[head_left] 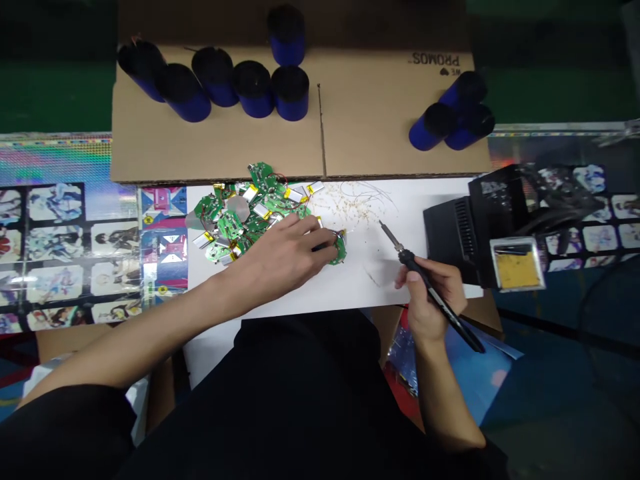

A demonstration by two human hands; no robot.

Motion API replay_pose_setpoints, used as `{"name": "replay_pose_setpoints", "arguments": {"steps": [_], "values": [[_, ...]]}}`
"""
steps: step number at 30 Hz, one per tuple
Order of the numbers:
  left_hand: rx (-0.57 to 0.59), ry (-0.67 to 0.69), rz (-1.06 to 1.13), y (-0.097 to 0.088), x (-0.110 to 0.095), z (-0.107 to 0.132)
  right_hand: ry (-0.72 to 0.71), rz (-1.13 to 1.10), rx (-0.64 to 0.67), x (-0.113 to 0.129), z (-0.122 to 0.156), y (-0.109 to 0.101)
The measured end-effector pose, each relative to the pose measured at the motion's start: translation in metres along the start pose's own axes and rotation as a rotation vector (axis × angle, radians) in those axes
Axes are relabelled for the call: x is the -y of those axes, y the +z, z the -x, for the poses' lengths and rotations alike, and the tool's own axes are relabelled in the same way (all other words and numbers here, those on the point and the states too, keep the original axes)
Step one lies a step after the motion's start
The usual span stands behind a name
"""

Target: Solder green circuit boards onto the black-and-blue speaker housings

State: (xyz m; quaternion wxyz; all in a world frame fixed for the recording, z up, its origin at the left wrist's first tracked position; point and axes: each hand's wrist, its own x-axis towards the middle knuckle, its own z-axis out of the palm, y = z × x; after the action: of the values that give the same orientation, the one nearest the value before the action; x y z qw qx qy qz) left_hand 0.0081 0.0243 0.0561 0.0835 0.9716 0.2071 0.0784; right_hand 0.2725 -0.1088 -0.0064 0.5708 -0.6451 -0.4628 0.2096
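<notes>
My right hand is closed around the black handle of a soldering iron, whose metal tip points up and left over the white work surface. My left hand is closed, palm down, with its fingertips on a small green circuit board; part of that board is hidden behind the fingers. Beside and behind the left hand lies a heap of green circuit boards with thin wires and small silver, yellow-taped battery packs. A round pale disc rests on the heap.
Wire bits and tan crumbs are scattered across the white sheet. To the right stands a black soldering station with a yellow sponge tray. Several blue cylinders stand on a cardboard box at the back.
</notes>
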Motion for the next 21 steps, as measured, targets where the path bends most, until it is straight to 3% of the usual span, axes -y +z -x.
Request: {"name": "replay_pose_setpoints", "arguments": {"steps": [5,10,13,16,19,21], "values": [[-0.086,-0.179,0.25,0.016,-0.006,0.01,0.005,0.027,0.049,-0.018,-0.001,0.006],[-0.166,-0.32,0.486,0.036,-0.013,0.018,-0.04,0.018,0.17,-0.015,-0.008,0.013],[-0.19,-0.397,0.601,0.023,-0.01,0.03,-0.05,0.046,0.197,-0.012,-0.012,0.014],[-0.272,-0.501,0.655,-0.003,0.004,0.051,-0.047,0.091,0.204,-0.011,-0.012,0.014],[-0.528,-0.655,0.641,-0.025,0.038,0.081,-0.039,0.082,0.201,-0.012,-0.012,0.014],[-0.747,-0.746,0.5,-0.034,0.074,0.106,-0.039,0.058,0.193,-0.013,-0.012,0.014]]}}
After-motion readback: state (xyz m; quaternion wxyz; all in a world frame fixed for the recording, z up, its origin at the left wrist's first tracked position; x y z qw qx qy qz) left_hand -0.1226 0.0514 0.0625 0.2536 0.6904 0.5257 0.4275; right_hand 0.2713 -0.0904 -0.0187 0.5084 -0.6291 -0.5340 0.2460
